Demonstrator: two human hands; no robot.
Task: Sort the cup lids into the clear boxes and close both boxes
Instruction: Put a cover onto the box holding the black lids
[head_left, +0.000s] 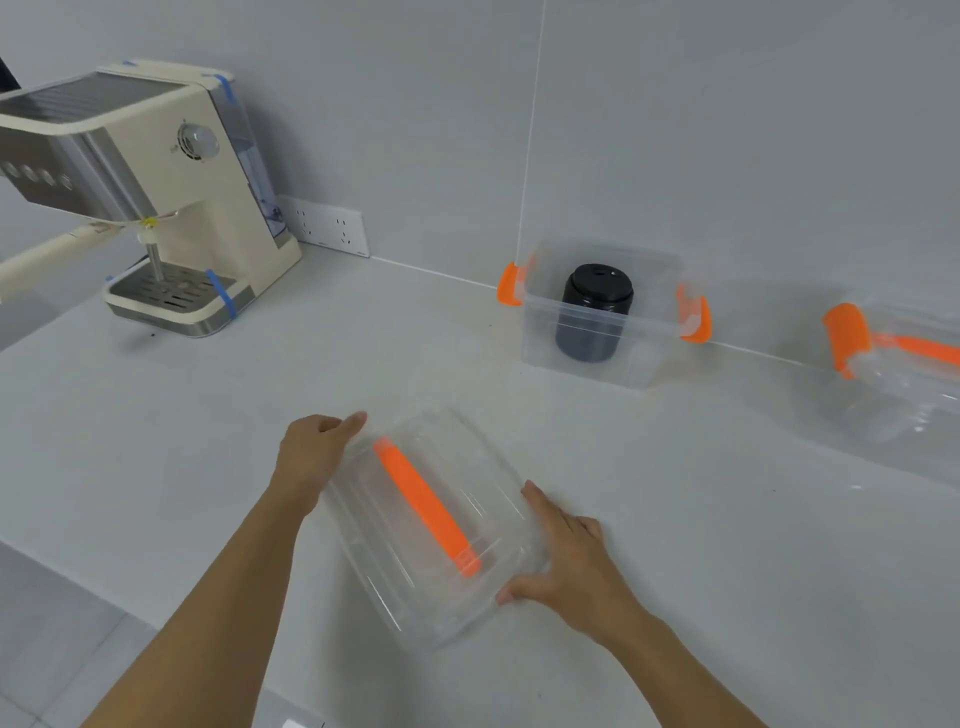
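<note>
A clear box cover (467, 483) with an orange handle (427, 506) lies on the white counter in front of me. My left hand (311, 454) grips its far left edge and my right hand (566, 551) grips its near right edge. Against the back wall stands an open clear box (602, 332) with orange side clips, holding a stack of black cup lids (592, 312). At the right edge a second clear box (904, 384) with an orange clip and an orange handle on top appears to hold clear lids.
A cream espresso machine (171, 197) stands at the back left, with a wall socket strip (327, 226) beside it. The counter's front edge (130, 608) runs diagonally at lower left, with floor below.
</note>
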